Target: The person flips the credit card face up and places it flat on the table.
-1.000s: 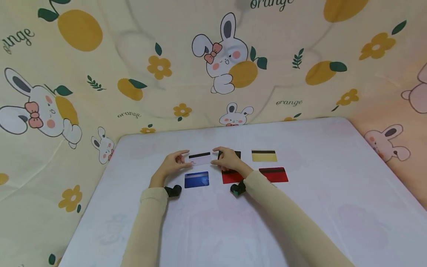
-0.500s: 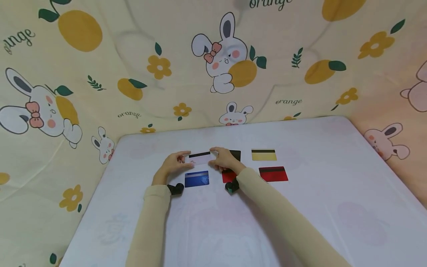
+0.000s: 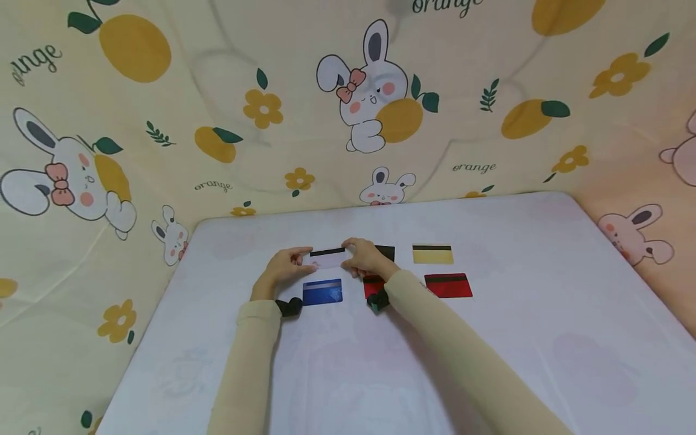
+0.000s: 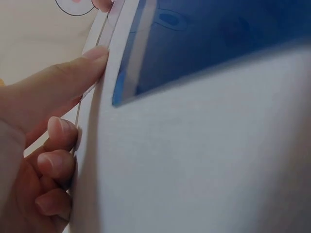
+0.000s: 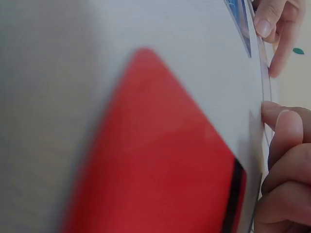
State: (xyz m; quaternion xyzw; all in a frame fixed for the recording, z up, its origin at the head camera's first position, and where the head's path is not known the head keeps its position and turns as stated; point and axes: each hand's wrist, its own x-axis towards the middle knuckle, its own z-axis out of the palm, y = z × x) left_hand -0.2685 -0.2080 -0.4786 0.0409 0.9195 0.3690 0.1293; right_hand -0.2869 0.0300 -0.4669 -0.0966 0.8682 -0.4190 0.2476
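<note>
A pale pink bank card (image 3: 328,260) with a black magnetic stripe lies in the back row on the white table, between both hands. At its left end, my left hand (image 3: 284,266) holds the corners between thumb and index finger. My right hand (image 3: 367,258) grips the opposite end the same way, its other fingers curled under. Just in front lies a blue card (image 3: 322,292), large in the left wrist view. A black card (image 3: 388,252) and a red card (image 3: 373,281) are partly hidden by my right hand and wrist.
To the right lie a gold card (image 3: 432,255) at the back and another red card (image 3: 449,286) in front. Dark wrist-worn devices sit close over the table near the blue card and the partly hidden red card. A patterned cloth (image 3: 304,72) rises behind the table.
My right hand has moved left, from just off the pink card's right end onto it. The left hand has shifted slightly right. The cards keep their layout.
</note>
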